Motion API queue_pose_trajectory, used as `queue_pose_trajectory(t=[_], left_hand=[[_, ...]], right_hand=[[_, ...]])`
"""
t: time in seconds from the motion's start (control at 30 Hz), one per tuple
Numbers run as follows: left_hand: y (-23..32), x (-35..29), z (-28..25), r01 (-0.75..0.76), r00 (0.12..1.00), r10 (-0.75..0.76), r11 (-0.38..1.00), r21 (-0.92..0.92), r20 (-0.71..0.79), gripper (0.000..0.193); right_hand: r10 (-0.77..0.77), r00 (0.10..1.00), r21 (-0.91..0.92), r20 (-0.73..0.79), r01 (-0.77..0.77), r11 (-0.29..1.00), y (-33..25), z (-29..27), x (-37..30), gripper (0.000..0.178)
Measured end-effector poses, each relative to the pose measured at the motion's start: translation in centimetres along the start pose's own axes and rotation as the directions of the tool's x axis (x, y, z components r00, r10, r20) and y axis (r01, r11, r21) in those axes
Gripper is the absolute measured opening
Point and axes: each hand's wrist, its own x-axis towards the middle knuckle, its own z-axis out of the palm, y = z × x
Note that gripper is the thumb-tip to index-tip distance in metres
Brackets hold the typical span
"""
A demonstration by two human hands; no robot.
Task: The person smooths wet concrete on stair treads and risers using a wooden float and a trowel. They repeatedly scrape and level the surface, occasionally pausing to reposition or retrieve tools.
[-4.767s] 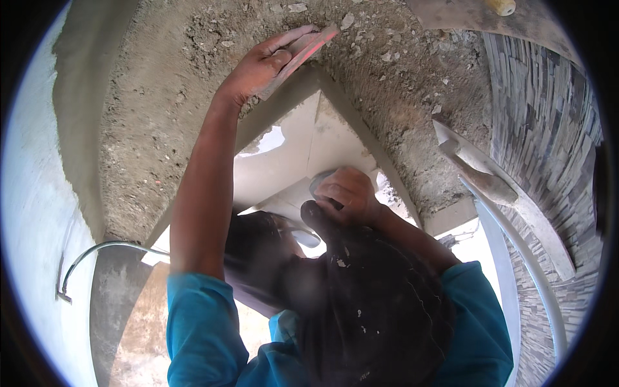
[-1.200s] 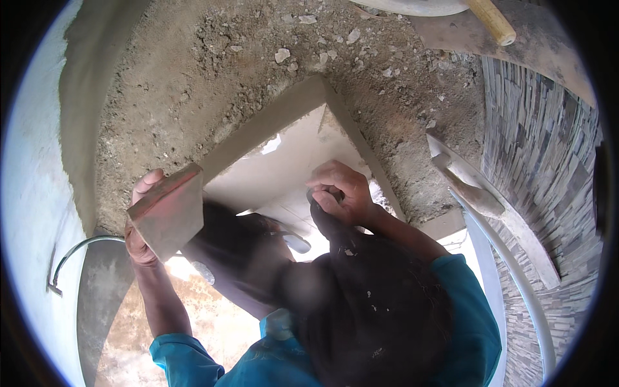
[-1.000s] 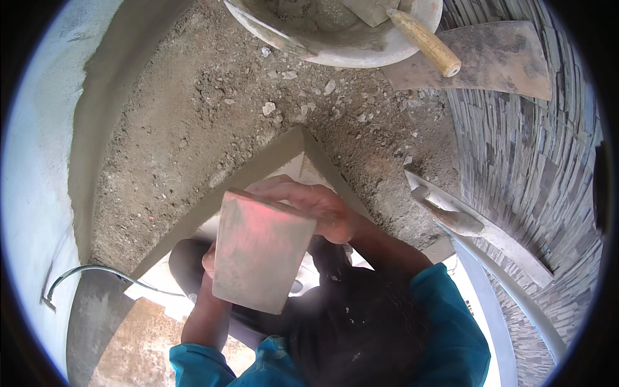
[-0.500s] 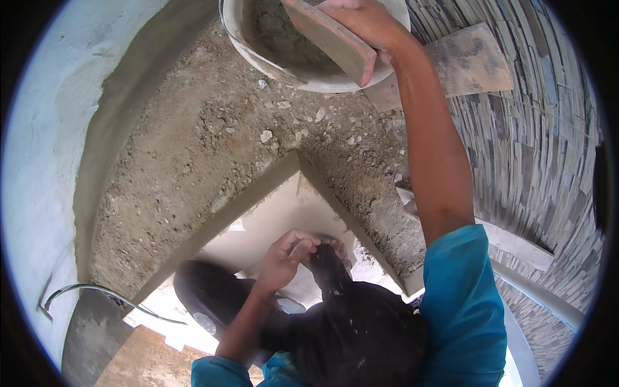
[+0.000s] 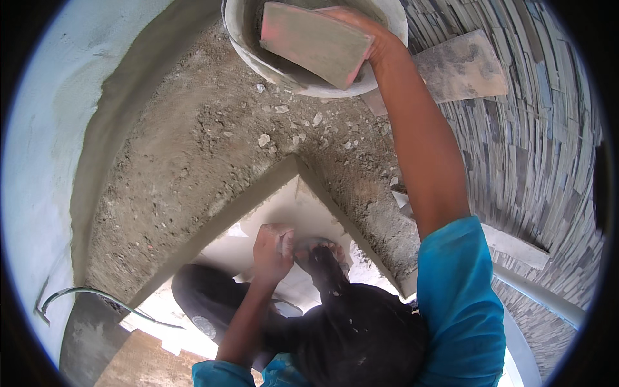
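Observation:
A flat plastering float [image 5: 314,44], smeared grey with pinkish-red edges, is in my right hand [image 5: 367,29]. The hand reaches over a round whitish tub [image 5: 380,84] holding grey mortar, and the float's face is turned up, tilted over the near rim. Its handle is hidden behind the plate. My left hand [image 5: 272,248] is closed in a fist beside my foot [image 5: 319,248], above the pale floor inside a low, cement-coated corner ledge [image 5: 293,173]. What the fist holds, if anything, I cannot make out.
Rough rubble ground [image 5: 167,155] with loose pale chips lies beyond the ledge. A stained board [image 5: 467,68] leans by the striped stone-clad wall [image 5: 554,155] at right. A thin hose [image 5: 97,290] curves out of the left wall [image 5: 45,148]. A grey pipe [image 5: 538,297] runs at lower right.
My right hand has turned the float, so its broad face now shows over the tub. My left hand has shifted slightly left and closed into a fist.

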Motion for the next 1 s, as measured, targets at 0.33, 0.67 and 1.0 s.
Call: queue_pose_trajectory(t=[0.33,0.67,1.0], left_hand=[[-3.8,1.4,2.5,-0.33,0.943,0.301,0.891,0.312,0.139,0.039],[-3.5,1.6,3.3,-0.31,0.951,0.293,0.9,0.307,0.102,0.033],[-3.3,0.8,3.2,-0.318,0.948,0.285,0.875,0.365,0.142,0.035]], right_hand=[[-0.136,0.986,-0.258,0.094,0.156,0.953,7.6,4.9,-18.1,0.061],[0.17,0.985,-0.423,-0.001,-0.155,0.893,20.5,6.7,-11.7,0.05],[0.154,0.986,-0.368,0.061,-0.121,0.922,22.0,6.9,-11.3,0.047]])
